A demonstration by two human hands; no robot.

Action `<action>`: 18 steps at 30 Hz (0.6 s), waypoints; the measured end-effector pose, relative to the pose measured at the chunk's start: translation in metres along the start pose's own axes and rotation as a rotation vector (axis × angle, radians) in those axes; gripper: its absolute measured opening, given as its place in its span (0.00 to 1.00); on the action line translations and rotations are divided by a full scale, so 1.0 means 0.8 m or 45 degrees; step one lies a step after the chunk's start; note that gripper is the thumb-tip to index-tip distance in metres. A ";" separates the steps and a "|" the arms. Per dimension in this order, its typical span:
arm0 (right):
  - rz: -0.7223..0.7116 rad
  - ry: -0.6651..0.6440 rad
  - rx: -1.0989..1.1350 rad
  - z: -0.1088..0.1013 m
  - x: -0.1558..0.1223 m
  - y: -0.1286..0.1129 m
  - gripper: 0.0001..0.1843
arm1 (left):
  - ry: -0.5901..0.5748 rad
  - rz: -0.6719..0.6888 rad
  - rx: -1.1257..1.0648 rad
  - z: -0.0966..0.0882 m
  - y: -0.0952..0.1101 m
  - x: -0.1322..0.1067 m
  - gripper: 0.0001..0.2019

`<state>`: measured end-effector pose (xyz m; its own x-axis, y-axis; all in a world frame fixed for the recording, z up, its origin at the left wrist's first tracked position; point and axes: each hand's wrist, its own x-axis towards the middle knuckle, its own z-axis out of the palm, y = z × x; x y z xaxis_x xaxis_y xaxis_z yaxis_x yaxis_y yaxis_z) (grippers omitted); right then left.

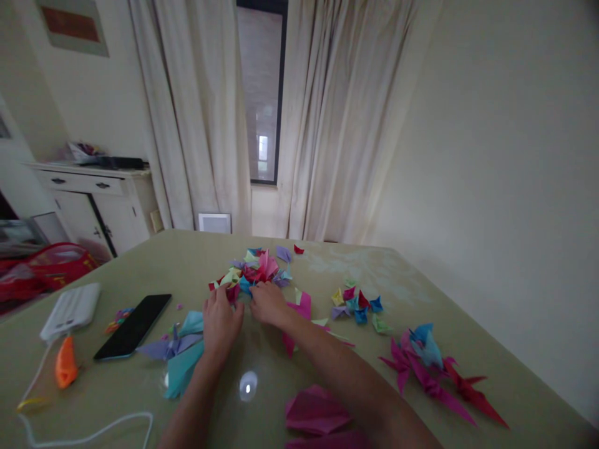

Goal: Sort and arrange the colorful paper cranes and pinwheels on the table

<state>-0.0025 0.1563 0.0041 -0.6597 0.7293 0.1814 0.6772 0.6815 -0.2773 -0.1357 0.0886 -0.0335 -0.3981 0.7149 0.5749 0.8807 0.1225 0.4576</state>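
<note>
A heap of small folded paper pieces (266,265) in red, pink, blue, purple and pale green lies towards the far side of the table. My left hand (222,321) is at its near left edge, fingers stretched forward and thumb apart, touching the papers. From the right, my right hand (269,304) meets the heap's front with curled fingers beside a blue folded piece (246,285); what its fingertips grip is hidden. Left of my left wrist are a purple paper crane (173,345) and a teal folded paper (183,368). Pink folded paper (304,305) lies beside my right wrist.
Small folded papers (360,302) form a second cluster at right. Paper cranes (433,374) lie nearer the right edge. Pink sheets (316,411) are under my right forearm. At left are a black phone (135,325), a white power bank (70,310) with cable and an orange object (66,363).
</note>
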 end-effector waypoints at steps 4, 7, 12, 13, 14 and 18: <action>-0.008 0.139 0.137 -0.031 -0.023 0.017 0.18 | 0.053 -0.002 -0.139 0.000 0.001 0.001 0.18; -0.005 0.228 0.278 -0.068 -0.057 0.041 0.15 | 0.051 0.000 -0.252 0.002 0.005 0.002 0.16; 0.004 0.645 0.673 -0.136 -0.119 0.080 0.09 | 0.067 0.022 -0.463 0.003 0.017 0.000 0.15; 0.018 0.713 0.688 -0.148 -0.130 0.087 0.07 | 0.065 0.036 -0.494 0.002 0.020 -0.001 0.15; 0.038 0.757 0.697 -0.159 -0.141 0.093 0.06 | 0.064 0.052 -0.516 0.001 0.023 -0.003 0.15; 0.149 0.767 0.819 -0.191 -0.189 0.113 0.13 | 0.072 0.144 -0.542 -0.002 0.034 -0.008 0.14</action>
<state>0.2084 0.1173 0.0961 -0.1911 0.8236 0.5340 0.2959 0.5670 -0.7687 -0.1095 0.0859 -0.0235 -0.3293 0.6672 0.6682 0.7401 -0.2570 0.6214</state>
